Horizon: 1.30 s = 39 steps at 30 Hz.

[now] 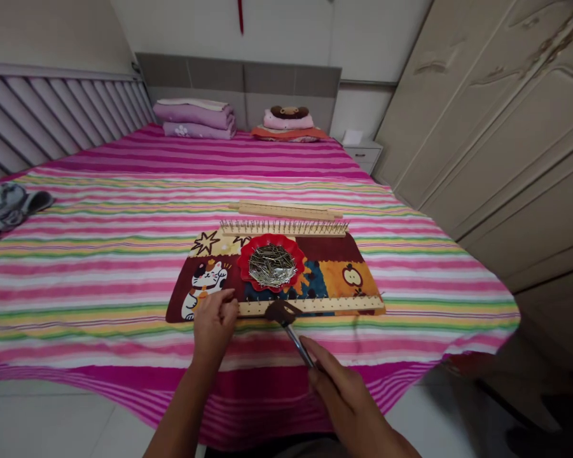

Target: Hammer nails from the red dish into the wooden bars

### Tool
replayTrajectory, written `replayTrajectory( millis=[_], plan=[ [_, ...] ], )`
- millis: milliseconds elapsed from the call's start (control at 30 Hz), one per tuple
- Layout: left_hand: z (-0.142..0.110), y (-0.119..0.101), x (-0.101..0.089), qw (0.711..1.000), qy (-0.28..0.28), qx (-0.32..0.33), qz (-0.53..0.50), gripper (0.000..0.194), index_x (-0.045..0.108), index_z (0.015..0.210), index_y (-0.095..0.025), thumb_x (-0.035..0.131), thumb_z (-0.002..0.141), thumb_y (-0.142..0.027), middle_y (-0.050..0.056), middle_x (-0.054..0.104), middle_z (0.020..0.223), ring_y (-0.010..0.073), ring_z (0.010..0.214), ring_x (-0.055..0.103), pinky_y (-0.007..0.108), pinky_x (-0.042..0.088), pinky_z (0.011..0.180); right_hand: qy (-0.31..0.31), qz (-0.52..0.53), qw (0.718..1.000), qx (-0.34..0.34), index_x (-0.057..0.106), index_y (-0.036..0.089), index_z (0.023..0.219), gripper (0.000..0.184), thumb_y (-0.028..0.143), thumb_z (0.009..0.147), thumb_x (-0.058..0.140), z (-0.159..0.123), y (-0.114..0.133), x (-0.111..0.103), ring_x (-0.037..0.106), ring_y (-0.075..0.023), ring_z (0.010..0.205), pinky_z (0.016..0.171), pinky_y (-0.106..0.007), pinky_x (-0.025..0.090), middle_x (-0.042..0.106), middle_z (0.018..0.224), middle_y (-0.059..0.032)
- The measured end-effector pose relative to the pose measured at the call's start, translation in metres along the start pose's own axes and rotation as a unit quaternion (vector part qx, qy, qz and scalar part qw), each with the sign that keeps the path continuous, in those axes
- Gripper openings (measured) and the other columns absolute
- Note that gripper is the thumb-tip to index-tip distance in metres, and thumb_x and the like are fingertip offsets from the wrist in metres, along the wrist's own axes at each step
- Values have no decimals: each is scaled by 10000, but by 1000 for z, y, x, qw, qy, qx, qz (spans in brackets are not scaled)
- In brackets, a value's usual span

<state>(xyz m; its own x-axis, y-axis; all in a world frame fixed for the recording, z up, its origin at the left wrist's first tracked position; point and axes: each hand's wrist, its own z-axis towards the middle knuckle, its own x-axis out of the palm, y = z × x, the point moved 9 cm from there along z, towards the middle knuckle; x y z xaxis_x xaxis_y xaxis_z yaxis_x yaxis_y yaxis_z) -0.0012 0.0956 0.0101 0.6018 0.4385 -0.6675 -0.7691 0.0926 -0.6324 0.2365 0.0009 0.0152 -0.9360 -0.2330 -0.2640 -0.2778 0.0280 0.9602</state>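
Note:
My right hand grips the metal handle of a hammer. Its dark head is over the near wooden strip, and whether it touches the strip cannot be made out. At the strip's left end, my left hand is closed with curled fingers, holding the strip. Small nails stand in a row along this strip, mostly toward the right. Just beyond it, a red scalloped bowl holds a heap of loose nails. A second strip, studded with upright nails, lies behind the bowl.
Beneath the bowl lies a patterned mat with a cat picture. More wooden strips rest farther back on the striped bedspread. Grey cloth lies at far left. Folded bedding sits by the headboard; a wardrobe stands at right.

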Motion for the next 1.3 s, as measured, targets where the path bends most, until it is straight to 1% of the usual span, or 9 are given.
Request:
replayTrajectory(
  millis=[100,200,400,500,667,800,967,1100,1300],
  plan=[
    [20,-21,1,998,0,10,62,223,655,810,-227,464,803,-341,59,664,864,227,879,557,357,386,823,-55,22,998,36,527,214,1323,444,344,905,448,-11,-20,-18,509,-155,596,638,-257,470,512,611,30],
    [43,-39,20,983,54,11,176,216,678,745,-219,496,785,-328,83,661,843,258,876,546,386,371,786,-97,52,992,58,536,219,1320,451,354,897,459,-16,-31,-32,522,-163,625,699,-259,474,509,616,28],
    [63,-55,70,937,143,48,316,190,691,659,-185,549,719,-295,146,668,835,306,858,553,442,354,758,-112,58,988,84,529,220,1329,486,398,880,469,-20,-38,-40,459,-155,556,581,-239,426,477,598,38],
    [67,-55,78,936,153,28,315,150,681,619,-177,550,684,-212,159,678,784,310,839,574,452,359,756,-110,62,989,80,530,217,1325,485,396,879,469,-20,-37,-39,454,-153,556,570,-238,417,473,598,40],
    [75,-40,57,955,167,-60,237,141,644,559,-202,572,654,-279,110,681,677,274,724,611,403,398,704,-123,72,988,63,551,229,1307,451,366,885,467,-20,-37,-41,473,-148,556,623,-246,456,486,586,43],
    [70,-21,29,978,157,-138,-19,116,647,625,-224,622,576,-326,11,649,558,179,556,576,304,419,584,-91,57,993,50,507,226,1344,465,361,904,448,-17,-42,-36,500,-149,572,622,-246,471,534,625,30],
    [46,5,3,908,129,-253,-307,350,700,730,-173,717,464,-400,48,702,659,190,685,645,308,504,657,-81,52,994,45,501,230,1352,478,395,908,442,-17,-45,-31,582,-184,759,730,-264,489,631,779,-18],
    [27,24,-15,874,123,-311,-351,450,724,756,-150,801,373,-372,88,727,753,205,733,664,331,532,689,-69,55,995,50,487,236,1366,497,426,908,441,-18,-46,-25,555,-169,644,649,-259,492,583,670,2],
    [3,45,-17,867,88,-338,-355,472,722,732,-136,837,338,-367,33,689,639,125,596,607,267,508,636,-68,73,994,51,526,251,1336,505,462,879,489,-17,-47,-19,479,-141,503,498,-228,453,517,572,20]
  ],
)
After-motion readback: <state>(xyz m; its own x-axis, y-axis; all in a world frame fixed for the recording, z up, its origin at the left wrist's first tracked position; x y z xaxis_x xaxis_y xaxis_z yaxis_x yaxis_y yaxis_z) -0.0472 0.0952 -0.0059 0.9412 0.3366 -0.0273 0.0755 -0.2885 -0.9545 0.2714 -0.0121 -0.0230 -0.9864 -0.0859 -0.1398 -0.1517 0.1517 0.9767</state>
